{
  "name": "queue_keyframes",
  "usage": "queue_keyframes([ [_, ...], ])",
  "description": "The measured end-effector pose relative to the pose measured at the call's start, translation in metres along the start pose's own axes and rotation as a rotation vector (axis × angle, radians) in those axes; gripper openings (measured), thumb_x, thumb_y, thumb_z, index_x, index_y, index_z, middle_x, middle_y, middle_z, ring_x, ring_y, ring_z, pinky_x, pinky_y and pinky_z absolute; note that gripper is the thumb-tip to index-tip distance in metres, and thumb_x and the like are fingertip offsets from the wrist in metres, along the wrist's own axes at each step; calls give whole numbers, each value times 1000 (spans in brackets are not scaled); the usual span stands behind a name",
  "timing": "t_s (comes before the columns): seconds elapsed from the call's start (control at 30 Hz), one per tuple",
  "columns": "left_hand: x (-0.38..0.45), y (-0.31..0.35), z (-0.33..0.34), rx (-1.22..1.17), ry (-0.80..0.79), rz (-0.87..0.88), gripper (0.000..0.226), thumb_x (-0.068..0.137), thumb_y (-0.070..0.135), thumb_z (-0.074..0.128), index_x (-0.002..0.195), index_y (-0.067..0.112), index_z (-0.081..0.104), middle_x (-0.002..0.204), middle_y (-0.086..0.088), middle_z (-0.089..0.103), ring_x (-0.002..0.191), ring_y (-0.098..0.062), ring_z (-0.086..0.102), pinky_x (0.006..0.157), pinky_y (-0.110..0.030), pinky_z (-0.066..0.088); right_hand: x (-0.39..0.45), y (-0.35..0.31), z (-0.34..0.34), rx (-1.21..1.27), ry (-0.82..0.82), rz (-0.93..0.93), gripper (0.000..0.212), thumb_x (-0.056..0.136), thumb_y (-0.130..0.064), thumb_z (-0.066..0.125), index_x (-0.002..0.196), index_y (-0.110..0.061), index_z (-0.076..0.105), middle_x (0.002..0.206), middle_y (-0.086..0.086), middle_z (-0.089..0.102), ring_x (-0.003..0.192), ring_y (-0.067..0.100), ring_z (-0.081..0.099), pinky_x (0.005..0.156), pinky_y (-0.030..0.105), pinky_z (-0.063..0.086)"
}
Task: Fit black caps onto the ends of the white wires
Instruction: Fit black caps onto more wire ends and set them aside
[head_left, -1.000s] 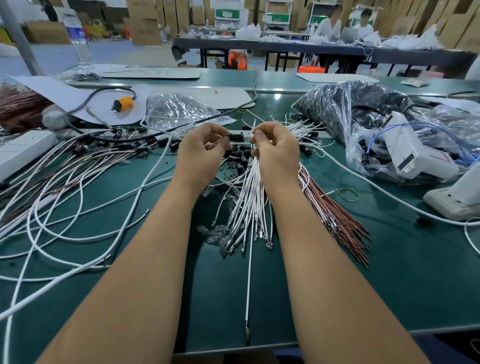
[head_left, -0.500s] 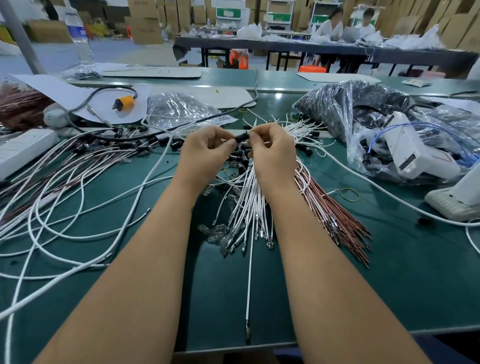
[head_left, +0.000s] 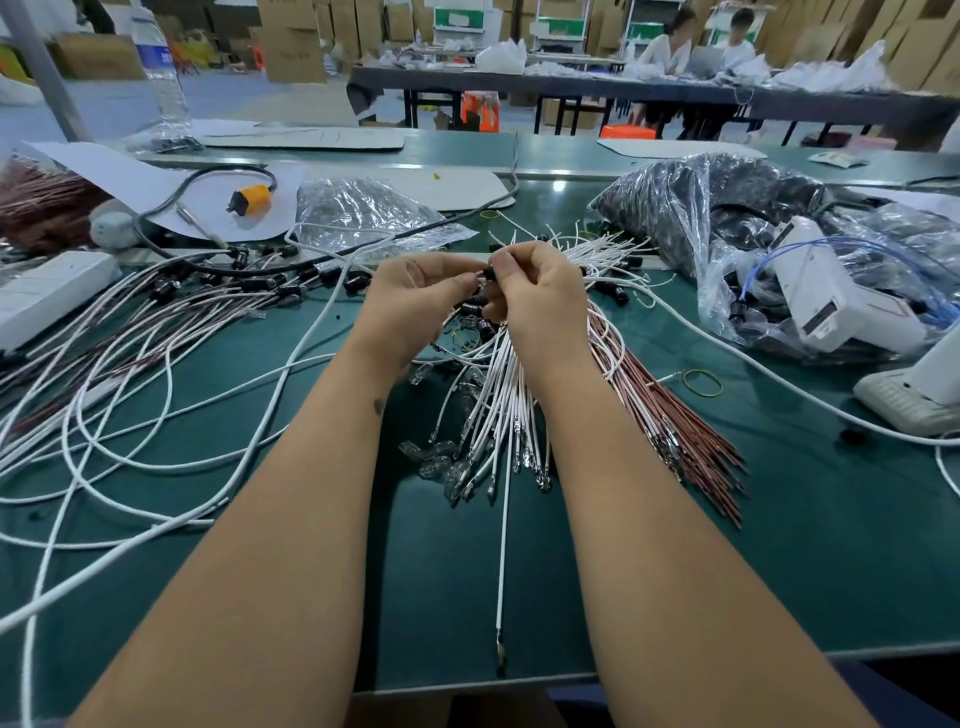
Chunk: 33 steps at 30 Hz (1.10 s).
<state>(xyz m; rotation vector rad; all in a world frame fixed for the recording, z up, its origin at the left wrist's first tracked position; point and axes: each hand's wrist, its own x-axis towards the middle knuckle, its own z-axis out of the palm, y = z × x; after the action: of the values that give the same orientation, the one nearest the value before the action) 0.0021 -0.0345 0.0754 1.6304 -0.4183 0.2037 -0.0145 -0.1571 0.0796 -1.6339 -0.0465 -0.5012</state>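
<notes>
Above the white wires (head_left: 498, 395), my left hand (head_left: 415, 301) and right hand (head_left: 535, 296) have moved closer than before; both now pinch one black cap (head_left: 488, 274) between their fingertips.

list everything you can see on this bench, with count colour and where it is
white wires: a bundle, white, centre of the green bench
black cap: one, black, pinched between both hands
capped wires: many, white and reddish, spread at left
red-brown wires: a bundle, right of the white wires
bag of black parts: one, clear plastic, far right
smaller bag: one, clear, behind the hands
orange plug: one, on a black cable, far left
water bottle: one, clear, far left
rubber band: one, yellow, at right
left hand: fingers closed on the cap
right hand: fingers closed on the cap
</notes>
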Motion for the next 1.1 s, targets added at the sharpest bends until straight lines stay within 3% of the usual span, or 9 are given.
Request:
queue_keyframes([
  [0.07,0,-1,-1,-18,-12,-9,23,91,1,56,93,19,71,44,15,55,37,0,35,39,-14,30,0,-1,0,36,1,23,18,98,-9,52,83,-16,59,71,5,60,53,10,56,52,21,48],
  [0.13,-2,1,2,-22,-4,13,21,91,0,56,97,14,70,46,15,58,38,1,42,42,-11,34,1,-2,-1,64,11,56,20,99,-9,49,83,-12,60,72,8,60,55,14,56,48,19,46],
  [0.2,-4,4,8,-8,17,54,18,89,0,61,99,12,70,60,13,68,52,2,59,55,-10,46,4,-2,-4,22,24,80,24,100,-9,46,81,-8,61,73,12,59,56,17,54,48,21,45],
  [0.3,-1,3,13,35,70,49,7,84,9,71,89,15,73,78,0,73,71,-10,68,73,-23,56,8,-4,-7,-107,3,87,26,99,-10,44,86,2,62,70,13,60,56,21,54,56,34,47],
  [0.43,-1,1,15,96,160,18,2,85,17,72,83,16,74,72,-4,71,64,-8,61,64,-18,50,9,-9,-19,-330,61,64,27,100,-16,41,86,-8,64,78,8,67,69,27,61,70,46,52],
  [0.53,-1,-1,18,152,192,-18,6,86,20,71,81,19,72,72,-7,69,64,-13,58,67,-28,50,15,-12,-40,-707,137,42,23,94,-10,42,94,-11,65,88,6,66,82,29,61,69,40,48],
  [0.67,-4,-5,27,225,125,-93,12,87,24,69,75,27,69,61,4,61,45,-4,43,54,-26,38,24,-14,-76,-1090,54,132,26,86,-3,48,99,-11,69,95,10,66,85,29,59,73,35,49],
  [0.83,-9,-8,37,281,130,-152,14,87,28,67,73,30,68,61,8,58,38,1,39,48,-20,32,26,-3,-93,-1234,-184,236,17,85,-4,49,90,-5,66,79,10,59,76,28,57,70,33,49],
  [1.1,-11,-12,39,366,171,-142,11,87,33,67,82,25,73,51,14,51,40,0,40,52,-23,34,24,3,-91,-1079,-124,287,28,85,-9,53,61,-12,39,60,5,36,51,20,32,49,29,27],
])
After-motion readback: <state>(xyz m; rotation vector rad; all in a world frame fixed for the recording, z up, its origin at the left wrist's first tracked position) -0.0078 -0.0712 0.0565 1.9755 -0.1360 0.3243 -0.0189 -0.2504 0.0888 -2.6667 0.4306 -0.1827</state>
